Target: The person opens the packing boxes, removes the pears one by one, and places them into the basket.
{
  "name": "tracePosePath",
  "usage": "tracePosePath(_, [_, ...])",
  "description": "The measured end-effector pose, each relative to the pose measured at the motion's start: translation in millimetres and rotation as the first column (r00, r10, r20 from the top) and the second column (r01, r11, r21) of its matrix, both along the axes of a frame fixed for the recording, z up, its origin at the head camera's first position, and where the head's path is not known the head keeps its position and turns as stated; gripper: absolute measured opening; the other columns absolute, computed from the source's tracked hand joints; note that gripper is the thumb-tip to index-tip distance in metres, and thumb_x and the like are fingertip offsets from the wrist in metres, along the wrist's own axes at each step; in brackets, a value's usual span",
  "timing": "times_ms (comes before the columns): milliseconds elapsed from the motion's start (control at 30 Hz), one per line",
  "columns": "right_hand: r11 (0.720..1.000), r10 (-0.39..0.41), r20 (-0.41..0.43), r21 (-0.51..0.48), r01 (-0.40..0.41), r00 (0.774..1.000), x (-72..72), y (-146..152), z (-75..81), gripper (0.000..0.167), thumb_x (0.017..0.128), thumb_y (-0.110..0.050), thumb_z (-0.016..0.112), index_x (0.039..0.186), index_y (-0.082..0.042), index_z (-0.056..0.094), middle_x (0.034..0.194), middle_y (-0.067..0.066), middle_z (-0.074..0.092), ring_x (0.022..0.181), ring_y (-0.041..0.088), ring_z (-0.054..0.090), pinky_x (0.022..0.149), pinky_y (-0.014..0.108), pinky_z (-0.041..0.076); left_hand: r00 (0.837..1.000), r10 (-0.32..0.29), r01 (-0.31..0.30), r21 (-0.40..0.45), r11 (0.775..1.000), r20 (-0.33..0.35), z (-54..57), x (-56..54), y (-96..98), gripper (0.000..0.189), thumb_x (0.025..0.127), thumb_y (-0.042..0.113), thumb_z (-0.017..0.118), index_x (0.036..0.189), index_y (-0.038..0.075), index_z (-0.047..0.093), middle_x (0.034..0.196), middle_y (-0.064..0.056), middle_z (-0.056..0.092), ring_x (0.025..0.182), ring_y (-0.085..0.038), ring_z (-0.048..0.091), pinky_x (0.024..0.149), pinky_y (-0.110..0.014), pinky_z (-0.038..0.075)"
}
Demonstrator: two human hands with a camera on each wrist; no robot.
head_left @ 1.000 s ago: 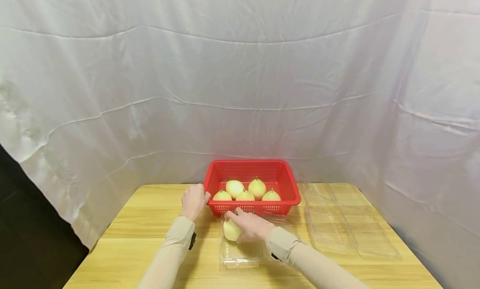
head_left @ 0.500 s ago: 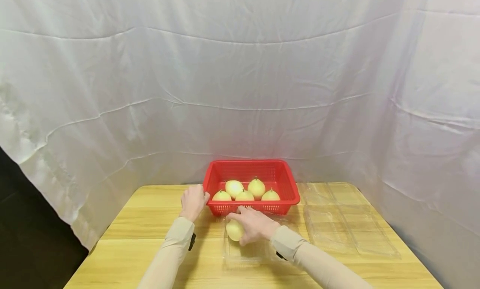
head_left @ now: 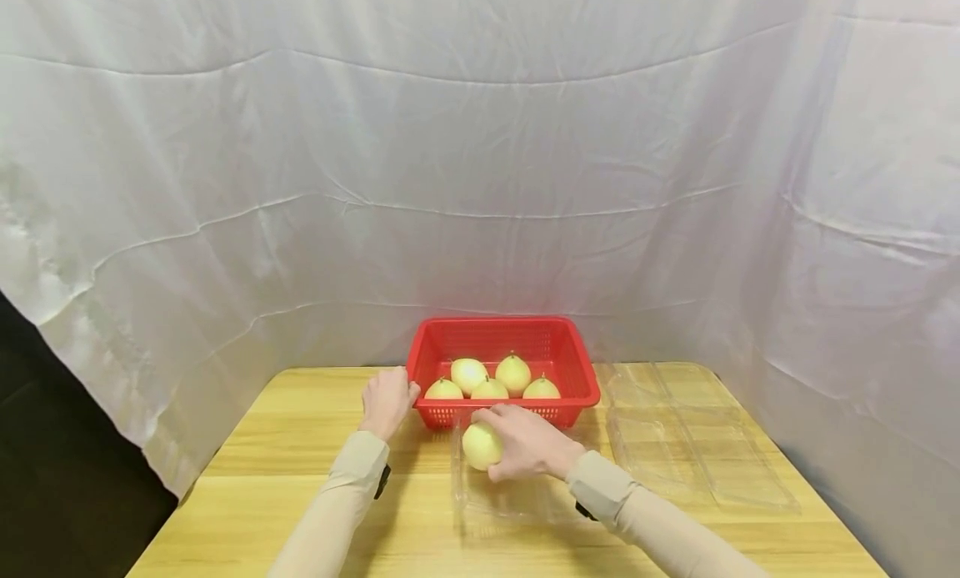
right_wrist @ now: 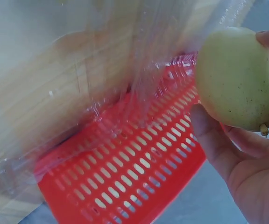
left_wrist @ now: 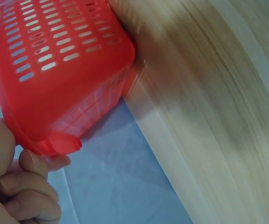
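In the head view my right hand (head_left: 528, 443) holds a pale yellow-green pear (head_left: 482, 446) over the left part of a clear plastic container (head_left: 517, 507). Thumb and fingers curl round the pear (right_wrist: 237, 77) in the right wrist view, its short stem pointing down. Whether the pear touches the plastic, I cannot tell. My left hand (head_left: 387, 403) grips the left front corner of a red basket (head_left: 502, 324). The left wrist view has the thumb and bent fingers (left_wrist: 34, 163) pinching the basket's rim (left_wrist: 31, 142). Several more pears (head_left: 513, 375) lie inside the basket.
More clear plastic containers or lids (head_left: 697, 436) lie on the right side of the wooden table (head_left: 285, 453). A pale grey curtain (head_left: 480, 186) hangs behind and on both sides. Slots pierce the basket's walls.
My right hand has moved right and slightly away from me with the pear. The clear container beneath has shifted a little to the right. My left hand stays on the basket.
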State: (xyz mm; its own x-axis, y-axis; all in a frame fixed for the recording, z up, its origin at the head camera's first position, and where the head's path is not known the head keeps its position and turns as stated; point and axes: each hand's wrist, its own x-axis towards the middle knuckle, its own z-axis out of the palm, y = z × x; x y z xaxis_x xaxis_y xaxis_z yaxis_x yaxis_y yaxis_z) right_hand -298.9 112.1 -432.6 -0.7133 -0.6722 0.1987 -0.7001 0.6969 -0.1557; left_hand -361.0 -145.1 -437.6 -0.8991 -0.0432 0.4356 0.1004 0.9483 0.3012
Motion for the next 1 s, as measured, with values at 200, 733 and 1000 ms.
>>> tracePosePath(200, [0.997, -0.002, 0.046, -0.072, 0.005, 0.999, 1.0, 9.2, 7.5, 0.068, 0.071, -0.034, 0.078, 0.133, -0.026, 0.053, 0.117, -0.001, 0.051, 0.085, 0.01, 0.056, 0.074, 0.027, 0.052, 1.0, 0.002, -0.002, -0.002, 1.0, 0.009, 0.1, 0.6, 1.2, 0.029, 0.087, 0.016, 0.063, 0.06, 0.012, 0.053, 0.056, -0.004, 0.051, 0.051, -0.025, 0.051, 0.044, -0.037, 0.043])
tracePosePath(733, [0.944, -0.058, 0.024, -0.325, 0.063, 0.998, -13.5, 25.1, 27.7, 0.067, 0.065, -0.032, 0.083, 0.124, -0.024, 0.051, 0.107, -0.01, 0.06, 0.085, 0.01, 0.058, 0.071, 0.027, 0.05, 0.999, 0.014, -0.015, -0.01, 1.0, -0.035, -1.6, -4.3, 0.3, 0.026, 0.084, 0.015, 0.062, 0.06, 0.012, 0.053, 0.057, -0.005, 0.053, 0.052, -0.027, 0.054, 0.045, -0.041, 0.045])
tracePosePath(1000, [0.88, -0.18, 0.01, -0.445, 0.166, 0.984, -31.7, 42.8, 36.0, 0.065, 0.067, -0.03, 0.082, 0.124, -0.02, 0.053, 0.113, -0.002, 0.062, 0.092, 0.016, 0.059, 0.078, 0.033, 0.052, 1.0, 0.015, -0.015, -0.002, 1.0, -0.017, -1.7, 0.0, 0.0, 0.025, 0.085, 0.015, 0.061, 0.061, 0.01, 0.056, 0.058, -0.007, 0.055, 0.052, -0.027, 0.054, 0.045, -0.04, 0.045])
